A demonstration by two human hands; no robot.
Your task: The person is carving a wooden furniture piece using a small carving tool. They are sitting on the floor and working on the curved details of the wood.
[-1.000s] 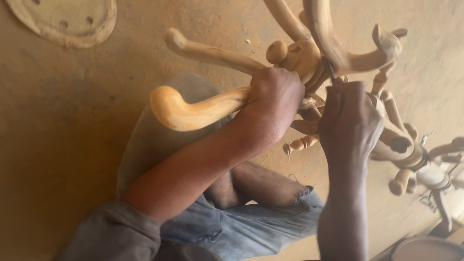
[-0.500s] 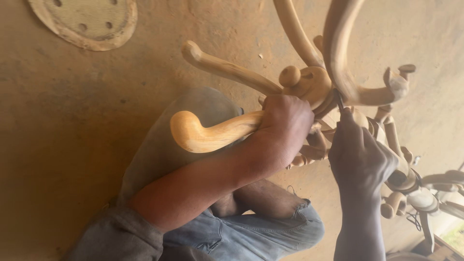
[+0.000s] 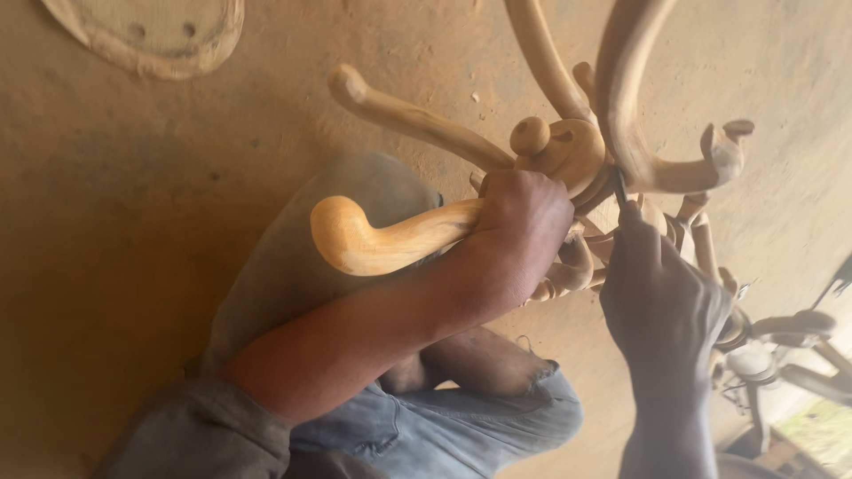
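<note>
Head view: left hand (image 3: 519,222) clamps pale curved wooden arm (image 3: 382,239) of carved wooden frame (image 3: 577,151), right hand (image 3: 657,284) pinches thin tool (image 3: 619,184); frame looks stiff, bulky, smooth-sanded, best gripped at thick arms.

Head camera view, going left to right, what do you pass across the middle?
Rounded end of the pale curved wooden piece → left hand gripping that piece → right hand holding a thin dark tool → hooked wooden end

The left hand (image 3: 519,232) wraps a curved wooden arm (image 3: 382,238) left of the carved wooden hub (image 3: 568,151). The right hand (image 3: 661,297) sits just right, below the hub. A round disc (image 3: 155,35) lies on the floor (image 3: 115,222), far upper left.
</note>
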